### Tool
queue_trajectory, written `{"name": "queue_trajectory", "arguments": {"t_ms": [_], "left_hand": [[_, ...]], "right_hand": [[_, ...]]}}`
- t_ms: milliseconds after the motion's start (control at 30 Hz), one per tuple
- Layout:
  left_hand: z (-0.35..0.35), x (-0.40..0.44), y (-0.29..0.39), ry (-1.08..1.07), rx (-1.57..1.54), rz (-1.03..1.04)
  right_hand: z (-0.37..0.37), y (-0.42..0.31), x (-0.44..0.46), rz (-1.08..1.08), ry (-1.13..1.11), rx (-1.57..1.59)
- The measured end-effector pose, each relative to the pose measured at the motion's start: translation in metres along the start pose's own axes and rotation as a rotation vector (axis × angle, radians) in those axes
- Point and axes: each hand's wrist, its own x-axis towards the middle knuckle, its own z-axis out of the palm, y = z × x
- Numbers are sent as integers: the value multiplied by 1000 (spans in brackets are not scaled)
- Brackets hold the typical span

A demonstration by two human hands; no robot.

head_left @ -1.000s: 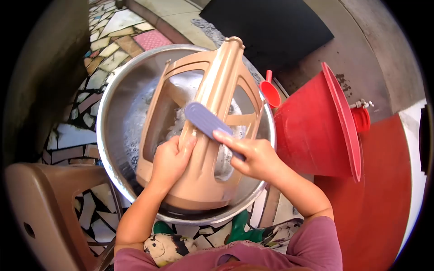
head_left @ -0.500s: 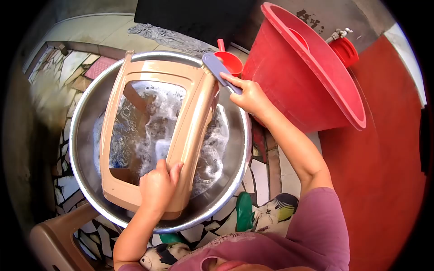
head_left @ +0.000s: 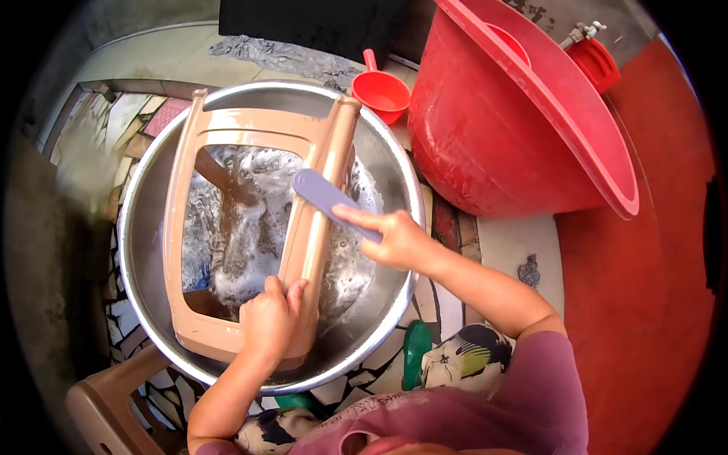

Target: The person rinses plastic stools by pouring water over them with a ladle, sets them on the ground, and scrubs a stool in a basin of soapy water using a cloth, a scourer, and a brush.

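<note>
Tan plastic stool [head_left: 306,250] leans in the metal basin [head_left: 126,235], your left hand [head_left: 268,318] clenched on it toward the near rim. Your right hand [head_left: 402,241], grasping the purple brush [head_left: 322,196], has come from the far rim toward the basin's middle, reaching mid-leg.

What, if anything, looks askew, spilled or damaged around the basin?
A small grey clump lies on the pale floor right of the basin, looking stray. The large red tub seems tilted, though lens distortion may explain that. No spill or damage stands out.
</note>
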Motion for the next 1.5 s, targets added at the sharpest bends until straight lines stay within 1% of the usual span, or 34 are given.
{"name": "queue_trajectory", "arguments": {"t_ms": [33,100,133,200,233,267,333,367,400,467,500,567,600,633,700,733,800,833,867,933,967,1000,1067,1100,1133,1200,1267,1300,1333,1400,1467,1500], "left_hand": [[-1,-2,1,-24,4,-4],[0,0,3,-68,-1,-20],[-1,3,5,-74,-20,-47],[-3,3,5,-79,-20,-49],[-5,1,6,-98,-34,-48],[-6,-1,7,-117,-50,-49],[-4,1,9,-146,-63,-64],[-2,1,11,-146,-55,-50],[-1,1,13,-152,-42,-29],[3,1,13,-164,-34,-22],[3,1,12,-176,-31,-18],[2,1,7,-181,-26,-10],[2,0,6,-179,-38,-5],[1,0,7,-179,-50,-8],[3,1,14,-210,-58,-18],[4,0,15,-232,-51,-7],[5,-1,16,-212,-48,-24],[7,-2,16,-211,-47,-30],[6,-1,14,-220,-52,-19],[4,-2,15,-226,-74,-10],[3,-3,19,-228,-90,-1],[3,-3,22,-231,-98,10],[5,-3,24,-273,-95,4],[6,-4,22,-270,-60,-6],[6,-1,21,-249,-29,-23],[2,1,18,-267,-19,-39],[4,-2,13,-253,-37,0],[2,-2,16,-255,-51,1],[1,0,19,-243,-59,-6],[0,-3,24,-238,-47,13],[8,-4,17,-221,-36,16],[7,-3,16,-219,-27,9]], "right_hand": [[7,27,19,-182,195,83],[-35,30,68,58,264,117],[-51,29,84,81,326,38],[-46,19,76,130,222,173],[-37,6,51,131,203,167],[-18,23,31,-5,177,150],[-11,20,20,-73,156,71],[-24,13,36,23,105,61],[-34,4,60,62,130,36],[-58,-21,109,296,82,12],[-57,-19,106,294,85,22],[-42,-6,88,221,113,24],[-28,9,67,230,108,24],[-13,28,42,-4,287,-7],[-21,22,38,-212,416,-46],[-26,24,49,-189,421,-37],[-51,6,100,196,189,25],[-56,7,114,304,130,39],[-52,6,103,303,130,41],[-37,12,49,28,274,127],[-25,25,27,-7,278,5],[-25,19,18,-107,314,-89],[-39,8,39,163,179,29],[-41,14,66,154,201,40],[-47,17,92,92,205,6],[-43,7,96,150,195,62],[-36,17,56,93,215,179],[-28,34,36,17,239,210],[-24,40,23,-50,280,70],[-42,11,34,140,158,100],[-55,9,84,238,95,56],[-54,8,96,253,84,112]]}}
